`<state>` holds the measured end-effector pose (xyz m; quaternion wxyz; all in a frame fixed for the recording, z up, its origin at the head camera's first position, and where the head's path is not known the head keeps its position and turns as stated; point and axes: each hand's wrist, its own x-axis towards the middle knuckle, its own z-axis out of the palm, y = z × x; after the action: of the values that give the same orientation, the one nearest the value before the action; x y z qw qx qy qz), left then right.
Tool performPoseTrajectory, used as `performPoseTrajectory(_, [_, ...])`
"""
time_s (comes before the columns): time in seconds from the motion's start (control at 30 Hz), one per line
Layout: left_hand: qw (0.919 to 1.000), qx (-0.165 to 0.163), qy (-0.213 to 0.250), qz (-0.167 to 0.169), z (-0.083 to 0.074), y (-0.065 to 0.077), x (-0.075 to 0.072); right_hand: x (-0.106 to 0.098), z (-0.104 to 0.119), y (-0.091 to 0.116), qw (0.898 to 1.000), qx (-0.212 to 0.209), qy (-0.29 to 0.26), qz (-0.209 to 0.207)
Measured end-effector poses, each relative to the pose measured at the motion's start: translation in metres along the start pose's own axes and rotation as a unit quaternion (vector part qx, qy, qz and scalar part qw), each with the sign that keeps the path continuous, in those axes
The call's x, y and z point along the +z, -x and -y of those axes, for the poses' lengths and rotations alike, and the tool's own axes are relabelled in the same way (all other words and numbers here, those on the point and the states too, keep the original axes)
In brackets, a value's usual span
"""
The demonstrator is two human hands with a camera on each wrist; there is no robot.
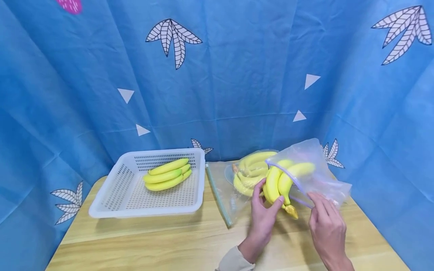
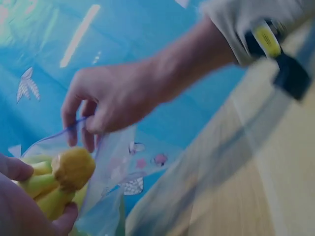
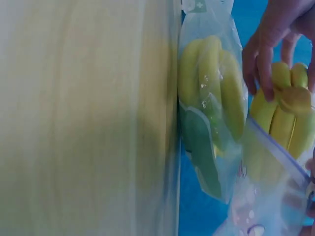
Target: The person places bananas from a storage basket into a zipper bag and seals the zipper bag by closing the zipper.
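Observation:
My left hand (image 1: 262,218) grips a bunch of yellow bananas (image 1: 273,185) near its stem end, fingers and thumb on either side. The far ends of the bananas are inside a clear zip bag (image 1: 333,190) with a purple rim, and the brown-yellow stem points toward me, outside the bag. At the bag's mouth, my right hand (image 1: 328,227) pinches the near rim between thumb and fingers. The left wrist view shows this right hand (image 2: 113,98) holding the rim up beside the stem (image 2: 74,168).
A second clear bag with a green-blue zip edge (image 1: 217,195) lies behind my left hand, with bananas (image 1: 252,163) inside. To the left, a white perforated basket (image 1: 115,195) holds another banana bunch (image 1: 166,176). A blue patterned curtain (image 1: 237,75) hangs behind the wooden table (image 1: 152,241).

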<state>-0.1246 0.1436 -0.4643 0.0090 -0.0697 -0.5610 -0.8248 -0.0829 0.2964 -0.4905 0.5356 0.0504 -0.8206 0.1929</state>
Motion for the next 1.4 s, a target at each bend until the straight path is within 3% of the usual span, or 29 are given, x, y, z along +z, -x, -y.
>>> performPoseTrajectory(0.07, [0.9959,0.060,-0.067,-0.001,0.000,-0.001,0.000,-0.001,0.001,0.001,1.000,-0.018,0.000,0.014])
performPoseTrajectory(0.17, [0.9798,0.136,-0.146,0.013,-0.002,-0.004,0.000,-0.004,0.002,0.001,0.998,-0.048,0.000,0.029])
performPoseTrajectory(0.23, [0.9681,0.165,-0.186,0.028,-0.006,-0.006,-0.001,-0.005,0.003,0.000,0.997,-0.064,-0.001,0.032])
performPoseTrajectory(0.3, [0.9609,0.173,-0.212,0.041,-0.011,-0.008,-0.001,-0.007,0.004,-0.002,0.996,-0.080,0.001,0.032])
performPoseTrajectory(0.37, [0.9664,0.142,-0.208,0.050,-0.017,-0.011,-0.002,-0.010,0.004,-0.006,0.996,-0.092,-0.001,0.024])
performPoseTrajectory(0.4, [0.9750,0.110,-0.185,0.056,-0.019,-0.012,-0.002,-0.011,0.004,-0.009,0.995,-0.095,-0.003,0.016])
performPoseTrajectory(0.47, [0.9929,0.027,-0.098,0.062,-0.023,-0.016,-0.003,-0.013,0.006,-0.016,0.995,-0.100,-0.006,0.001])
performPoseTrajectory(0.53, [0.9968,-0.062,0.014,0.048,-0.024,-0.018,-0.004,-0.013,0.011,-0.025,0.994,-0.106,-0.017,-0.022])
performPoseTrajectory(0.57, [0.9925,-0.098,0.066,0.034,-0.023,-0.018,-0.004,-0.012,0.013,-0.029,0.993,-0.108,-0.025,-0.029])
performPoseTrajectory(0.63, [0.9754,-0.148,0.163,0.008,-0.022,-0.019,-0.003,-0.009,0.017,-0.034,0.993,-0.107,-0.037,-0.033])
performPoseTrajectory(0.73, [0.9490,-0.167,0.267,-0.016,-0.021,-0.020,-0.002,-0.005,0.019,-0.034,0.995,-0.080,-0.047,-0.025])
performPoseTrajectory(0.83, [0.9277,-0.164,0.335,-0.021,-0.023,-0.022,-0.002,-0.001,0.014,-0.034,0.998,-0.032,-0.037,-0.041])
performPoseTrajectory(0.9, [0.9198,-0.163,0.356,-0.024,-0.024,-0.024,-0.001,0.004,0.010,-0.039,0.997,-0.003,-0.035,-0.067])
performPoseTrajectory(1.03, [0.9126,-0.178,0.367,-0.026,-0.023,-0.024,0.000,0.018,0.000,-0.050,0.992,0.026,-0.058,-0.109])
performPoseTrajectory(1.27, [0.8889,-0.225,0.398,0.026,-0.025,-0.026,-0.004,0.023,-0.001,-0.032,0.995,-0.006,-0.082,-0.059])
performPoseTrajectory(1.4, [0.8640,-0.278,0.417,0.054,-0.029,-0.031,-0.008,0.020,0.000,-0.021,0.995,-0.030,-0.087,-0.031])
